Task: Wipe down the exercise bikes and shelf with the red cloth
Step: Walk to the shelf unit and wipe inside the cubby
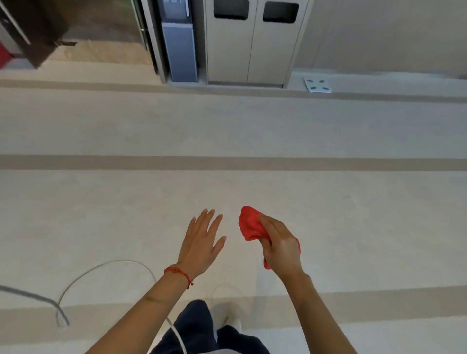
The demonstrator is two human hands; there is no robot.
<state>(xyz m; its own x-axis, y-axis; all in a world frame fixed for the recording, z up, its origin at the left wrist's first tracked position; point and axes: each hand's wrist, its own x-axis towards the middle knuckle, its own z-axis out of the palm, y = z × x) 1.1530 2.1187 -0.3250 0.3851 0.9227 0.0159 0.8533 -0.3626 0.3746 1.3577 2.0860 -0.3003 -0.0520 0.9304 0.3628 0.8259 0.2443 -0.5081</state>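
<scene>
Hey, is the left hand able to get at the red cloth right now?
Probably yes. The left hand is open and empty, level with the red cloth, which is bunched in the right hand. Only a bare gap over the floor lies between them, and nothing blocks it.

No text, label or brand can be read with any certainty. The only sign of characters is a dim digital display (176,2) at the top edge of the dark panel on the grey-blue machine (180,43) beside the twin-door bin cabinet (252,50); its pale digits are cut off by the frame and too blurred to make out
</scene>
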